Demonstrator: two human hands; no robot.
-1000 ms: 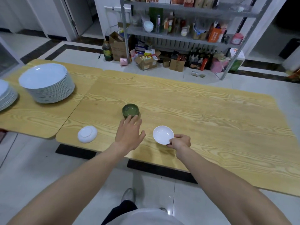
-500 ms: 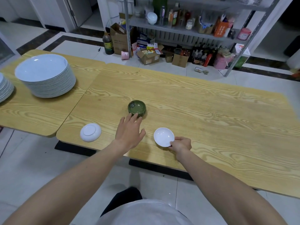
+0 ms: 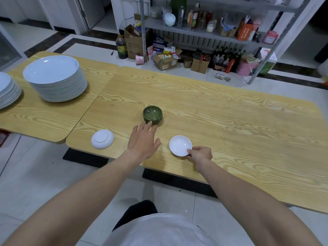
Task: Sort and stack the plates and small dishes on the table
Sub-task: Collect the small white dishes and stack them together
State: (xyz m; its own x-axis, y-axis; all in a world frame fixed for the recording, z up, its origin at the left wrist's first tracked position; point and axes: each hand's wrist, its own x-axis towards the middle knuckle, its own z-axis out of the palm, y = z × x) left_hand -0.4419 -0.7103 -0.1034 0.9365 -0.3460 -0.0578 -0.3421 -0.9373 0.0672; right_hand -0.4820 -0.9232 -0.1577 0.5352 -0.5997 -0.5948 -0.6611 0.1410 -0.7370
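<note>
A short stack of small green dishes stands on the wooden table. My left hand lies flat with straight fingers, its fingertips right at the base of that stack. A small white dish sits upright near the front edge; my right hand pinches its near right rim. Another small white dish lies upside down at the table's front left corner. On the adjoining left table a tall stack of large white plates stands, with a second plate stack cut off at the frame's left edge.
A metal shelf rack with bottles, bowls and boxes stands behind the table. Cardboard boxes and a dark bottle sit on the tiled floor beneath it. The table's front edge runs just under my wrists.
The view has shifted and drawn nearer. My left hand stays at the green stack and my right hand keeps its pinch on the white dish.
</note>
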